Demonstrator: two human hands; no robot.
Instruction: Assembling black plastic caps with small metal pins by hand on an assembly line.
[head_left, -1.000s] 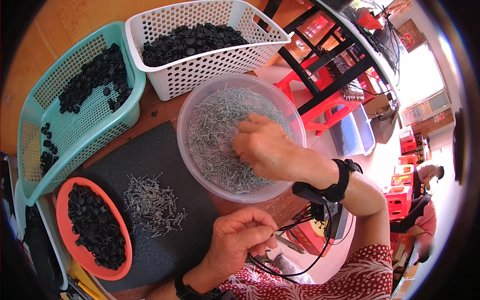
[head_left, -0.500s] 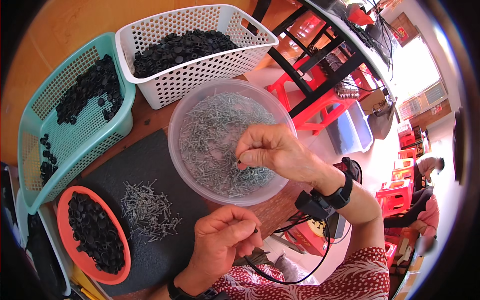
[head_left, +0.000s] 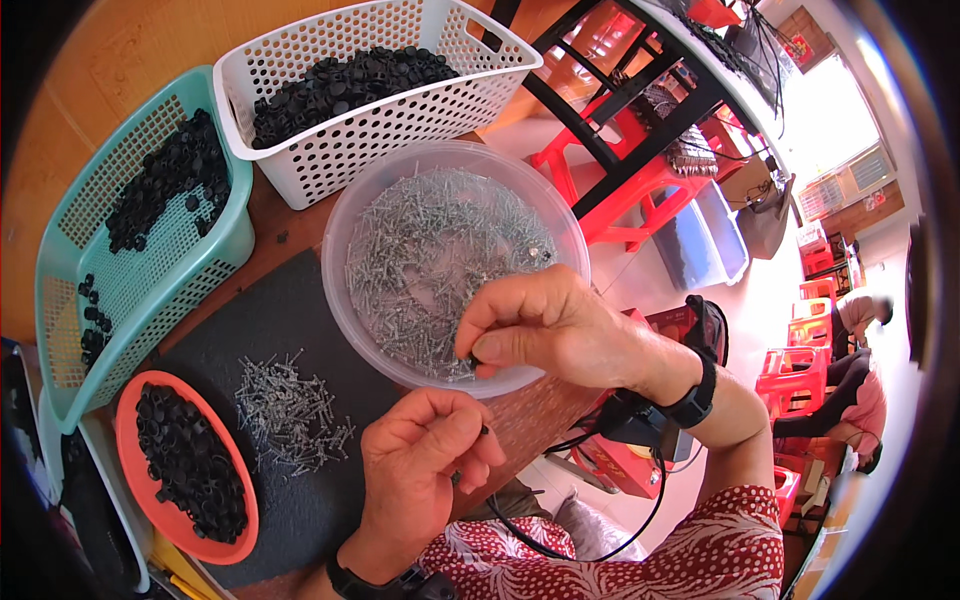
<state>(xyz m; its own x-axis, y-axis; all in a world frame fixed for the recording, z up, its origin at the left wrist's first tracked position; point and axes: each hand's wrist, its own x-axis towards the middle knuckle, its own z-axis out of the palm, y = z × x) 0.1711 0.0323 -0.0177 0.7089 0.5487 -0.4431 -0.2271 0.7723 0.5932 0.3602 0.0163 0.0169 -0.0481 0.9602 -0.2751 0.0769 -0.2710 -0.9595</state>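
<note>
My right hand [head_left: 545,335] is closed in a pinch over the near right rim of a clear round tub [head_left: 345,330] of silver screws [head_left: 395,270]. A small black plastic piece [head_left: 473,360] shows at its fingertips. Just below and to the left, my left hand [head_left: 415,460] is closed too, thumb against forefinger, with a bit of a small black piece [head_left: 485,430] peeking out. The two hands are close but apart. Left of them, a loose pile of screws [head_left: 290,410] lies on a dark mat [head_left: 310,320], beside an orange oval bowl [head_left: 128,440] full of black plastic caps [head_left: 190,465].
Behind the tub stands a white perforated basket [head_left: 380,125] of black caps. A teal basket [head_left: 240,215] with more caps is at the left. Beyond the table are a black metal frame [head_left: 640,85], red stools [head_left: 640,205] and a clear bin [head_left: 705,245]. Two people sit far right.
My right hand has come down and left, from above the screws to the tub's near rim. My left hand has shifted slightly up and left, still pinching. The whole view has shifted a little.
</note>
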